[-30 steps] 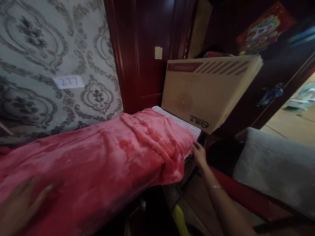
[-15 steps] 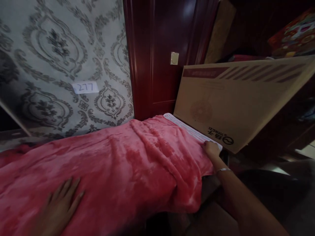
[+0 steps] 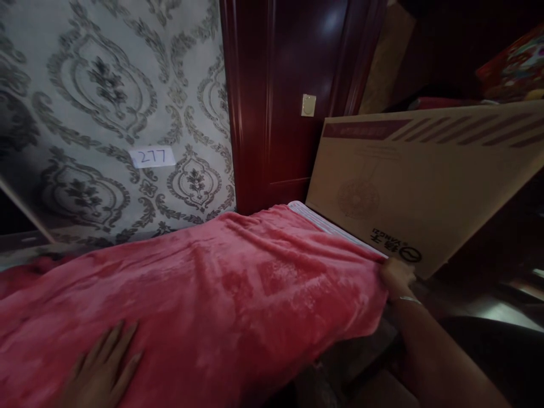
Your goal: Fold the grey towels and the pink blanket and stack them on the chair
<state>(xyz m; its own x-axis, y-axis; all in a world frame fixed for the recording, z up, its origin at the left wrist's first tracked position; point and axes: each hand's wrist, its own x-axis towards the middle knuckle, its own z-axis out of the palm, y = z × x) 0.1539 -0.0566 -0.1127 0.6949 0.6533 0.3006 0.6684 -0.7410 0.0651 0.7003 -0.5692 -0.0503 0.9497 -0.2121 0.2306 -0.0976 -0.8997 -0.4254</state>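
A pink fleece blanket (image 3: 221, 294) lies spread over a narrow raised surface along the wall. My left hand (image 3: 104, 371) rests flat on it near the lower left, fingers stretched out. My right hand (image 3: 395, 276) is closed on the blanket's far right corner, at the end of the surface, with a bracelet on its wrist. A striped white cloth (image 3: 327, 224) shows under the blanket at that end. A large cardboard box (image 3: 425, 187) leans right beside my right hand.
Patterned grey wallpaper (image 3: 106, 102) with a paper label reading 277 (image 3: 152, 157) backs the surface. A dark red wooden door frame (image 3: 289, 96) stands behind the box. The floor and dark furniture lie at the lower right.
My right hand has taken the blanket's end and drawn it rightward, smoothing out the folds. My left hand has settled flat on the blanket. The view has shifted left.
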